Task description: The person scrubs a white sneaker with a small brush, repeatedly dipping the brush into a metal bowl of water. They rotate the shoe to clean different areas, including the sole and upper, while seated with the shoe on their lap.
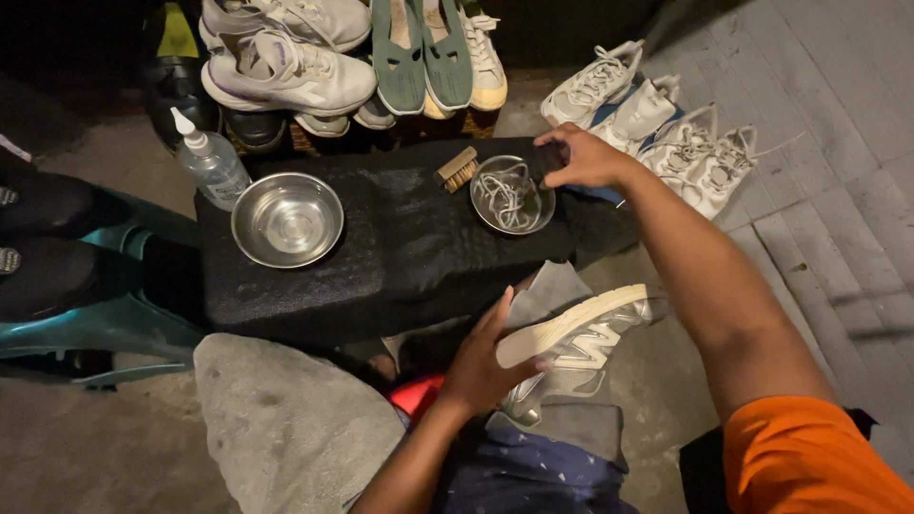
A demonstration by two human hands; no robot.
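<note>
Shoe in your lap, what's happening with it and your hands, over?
Left hand grips silver sneaker, sole up. Right hand on bowl of laces at its rim. Brush beside bowl, nothing blocking.

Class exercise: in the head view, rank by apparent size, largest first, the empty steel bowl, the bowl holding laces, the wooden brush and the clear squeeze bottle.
1. Empty steel bowl.
2. Bowl holding laces.
3. Clear squeeze bottle, partly hidden behind the black bench, so this rank is uncertain.
4. Wooden brush.

Bare black mat (409,247) lies open between the steel bowl (287,219) and the lace-filled glass bowl (512,195); a brush (457,168) flanks it.
</note>
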